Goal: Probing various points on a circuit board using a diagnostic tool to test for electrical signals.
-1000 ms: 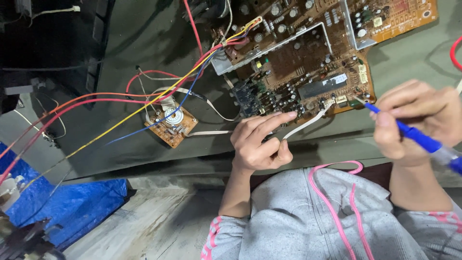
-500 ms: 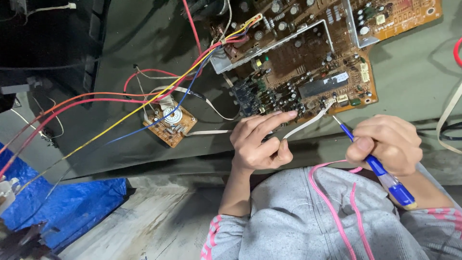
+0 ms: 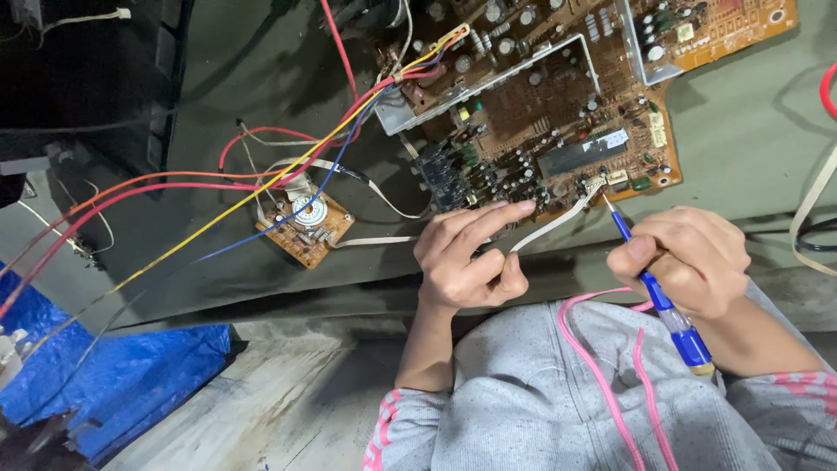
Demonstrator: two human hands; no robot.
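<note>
Screwdriver (image 3: 658,301) tip probably touches circuit board (image 3: 558,113).

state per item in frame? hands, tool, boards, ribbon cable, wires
Left hand: pinching the white ribbon cable, forefinger on the board edge.
Right hand: gripping the blue screwdriver.
Blue screwdriver: tilted, tip at the ribbon connector.
White ribbon cable: plugged into the large board.
Large circuit board: bare, lying flat.
Small circuit board: loose, still wired.
Coloured wires: attached, draped across the table.
</note>
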